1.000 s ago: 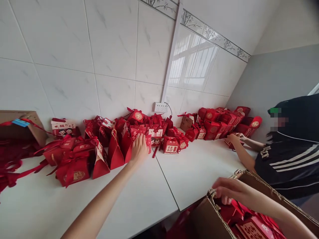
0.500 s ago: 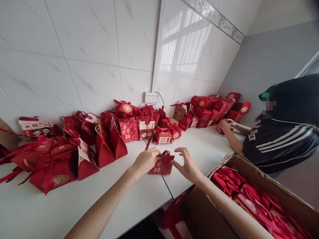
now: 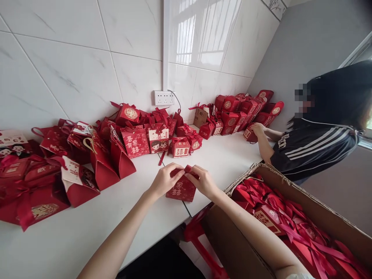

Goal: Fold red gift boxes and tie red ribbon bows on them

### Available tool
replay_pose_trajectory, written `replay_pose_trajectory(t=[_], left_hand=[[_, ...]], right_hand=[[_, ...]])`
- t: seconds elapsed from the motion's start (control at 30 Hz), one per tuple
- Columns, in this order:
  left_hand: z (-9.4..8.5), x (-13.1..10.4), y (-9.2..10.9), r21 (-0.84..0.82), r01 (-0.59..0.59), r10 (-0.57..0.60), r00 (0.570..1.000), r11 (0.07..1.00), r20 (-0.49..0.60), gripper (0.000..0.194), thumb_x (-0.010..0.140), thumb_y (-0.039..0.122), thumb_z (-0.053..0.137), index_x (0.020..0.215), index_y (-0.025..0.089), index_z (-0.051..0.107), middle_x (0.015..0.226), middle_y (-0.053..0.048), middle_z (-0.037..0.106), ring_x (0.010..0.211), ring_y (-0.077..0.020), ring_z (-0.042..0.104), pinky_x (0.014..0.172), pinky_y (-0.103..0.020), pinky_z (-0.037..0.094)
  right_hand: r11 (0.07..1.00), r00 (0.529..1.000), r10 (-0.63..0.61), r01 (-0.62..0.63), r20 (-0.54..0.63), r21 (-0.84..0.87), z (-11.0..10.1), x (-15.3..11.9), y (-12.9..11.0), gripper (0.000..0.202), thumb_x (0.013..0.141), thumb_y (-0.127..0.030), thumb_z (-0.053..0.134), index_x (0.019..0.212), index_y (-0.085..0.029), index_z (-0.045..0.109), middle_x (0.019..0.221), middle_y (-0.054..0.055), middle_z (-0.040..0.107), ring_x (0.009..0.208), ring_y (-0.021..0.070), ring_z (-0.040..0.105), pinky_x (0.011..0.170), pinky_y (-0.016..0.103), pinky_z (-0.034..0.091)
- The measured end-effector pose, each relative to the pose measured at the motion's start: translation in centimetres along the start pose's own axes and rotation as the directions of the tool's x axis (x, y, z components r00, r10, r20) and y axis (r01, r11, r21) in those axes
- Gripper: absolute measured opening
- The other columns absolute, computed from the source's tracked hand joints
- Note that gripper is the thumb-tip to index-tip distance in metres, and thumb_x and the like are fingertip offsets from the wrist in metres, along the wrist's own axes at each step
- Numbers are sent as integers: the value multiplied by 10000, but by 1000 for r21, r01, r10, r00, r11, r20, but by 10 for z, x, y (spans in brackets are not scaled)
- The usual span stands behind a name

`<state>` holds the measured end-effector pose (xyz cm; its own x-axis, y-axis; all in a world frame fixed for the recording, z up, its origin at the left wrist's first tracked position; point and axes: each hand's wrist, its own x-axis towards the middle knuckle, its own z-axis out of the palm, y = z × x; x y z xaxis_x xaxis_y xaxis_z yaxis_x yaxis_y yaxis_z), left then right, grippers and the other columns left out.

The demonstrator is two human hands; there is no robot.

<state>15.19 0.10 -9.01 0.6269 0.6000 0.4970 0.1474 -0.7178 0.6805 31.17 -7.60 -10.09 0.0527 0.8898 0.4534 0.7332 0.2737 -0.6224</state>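
Note:
A small red gift box [image 3: 180,190] with pale printed characters stands upright on the white table [image 3: 148,217], in front of me. A red ribbon [image 3: 188,169] rises at its top edge. My left hand [image 3: 167,179] has its thumb and fingers pinched together on the ribbon from the left. From the other side, my right hand [image 3: 205,182] is closed on the ribbon too, fingers bent over the box's upper right corner. My fingertips almost meet and partly hide the ribbon and the top of the box.
Red gift boxes [image 3: 106,166] crowd the table's left and back. An open carton [image 3: 316,195] full of ribboned red boxes stands at right. Beyond it a person [image 3: 319,147] handles a red box [image 3: 249,133] beside more stacked boxes [image 3: 231,104]. A wall socket strip [image 3: 163,98] is behind.
My right hand has come in from beside the box and closed on the ribbon. My left hand has shifted to pinch it too. The whole view has turned slightly right and down.

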Motion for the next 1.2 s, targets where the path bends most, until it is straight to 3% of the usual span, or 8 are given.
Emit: replay_pose_trajectory(t=[0.1, 0.2, 0.37, 0.47, 0.6, 0.77, 0.93, 1.2], left_hand=[[8, -2, -2, 2, -9, 9, 998, 1000, -64, 181, 887, 294, 479, 789, 180, 580, 787, -16, 665, 758, -140, 636, 738, -257, 513], [10, -2, -5, 5, -28, 29, 996, 1000, -87, 104, 868, 279, 517, 846, 184, 552, 811, -12, 665, 764, -135, 640, 729, -246, 516], [8, 5, -10, 22, -188, 189, 980, 982, -62, 49, 852, 210, 524, 809, 193, 510, 855, -10, 666, 797, -129, 643, 733, -241, 519], [10, 8, -12, 29, -249, 250, 968, 968, -37, 93, 869, 187, 492, 802, 193, 556, 815, -3, 642, 768, -119, 628, 720, -233, 517], [13, 4, -13, 85, -288, 294, 954, 954, -65, 213, 900, 165, 448, 993, 219, 632, 905, -21, 631, 810, -109, 629, 724, -214, 522], [11, -1, -12, 143, -296, 304, 952, 944, -38, 319, 853, 110, 465, 1122, 208, 606, 1002, -37, 636, 906, -132, 635, 777, -230, 539], [11, -1, -9, 161, -293, 301, 953, 943, -29, 332, 852, 102, 447, 1124, 204, 609, 1013, -40, 642, 923, -138, 640, 766, -229, 547], [11, 2, -7, 176, -301, 311, 950, 937, -32, 342, 868, 110, 428, 1148, 203, 602, 1012, -43, 644, 924, -135, 642, 781, -221, 538]], right_hand=[[995, 999, -32, 32, -4, -95, 2, -3, 3, 89, 858, -279, 485, 816, -208, 518, 767, 40, 566, 652, 156, 549, 607, 268, 455], [975, 994, -107, 108, 14, -196, 2, -7, 3, 96, 880, -258, 450, 835, -197, 510, 764, 50, 555, 636, 155, 546, 578, 258, 449], [881, 951, -308, 282, -9, -379, 1, -7, 7, 178, 931, -238, 386, 815, -186, 511, 699, 36, 545, 593, 140, 532, 544, 235, 435], [828, 924, -381, 322, -38, -459, 3, -6, 10, 190, 930, -231, 390, 804, -184, 524, 688, 34, 559, 568, 140, 525, 553, 249, 441], [813, 916, -396, 316, -66, -488, 5, -6, 12, 174, 934, -228, 394, 871, -173, 547, 732, 49, 588, 615, 147, 563, 577, 251, 460], [779, 894, -446, 357, -54, -515, 2, -6, 11, 161, 942, -213, 407, 925, -151, 554, 765, 68, 612, 671, 158, 584, 585, 249, 470], [749, 879, -476, 393, -21, -534, -2, -5, 12, 201, 945, -191, 391, 854, -160, 567, 714, 64, 605, 626, 164, 555, 576, 276, 455], [801, 909, -416, 350, -31, -486, -1, -5, 12, 217, 952, -203, 360, 861, -176, 555, 713, 56, 584, 618, 148, 558, 550, 252, 456]])
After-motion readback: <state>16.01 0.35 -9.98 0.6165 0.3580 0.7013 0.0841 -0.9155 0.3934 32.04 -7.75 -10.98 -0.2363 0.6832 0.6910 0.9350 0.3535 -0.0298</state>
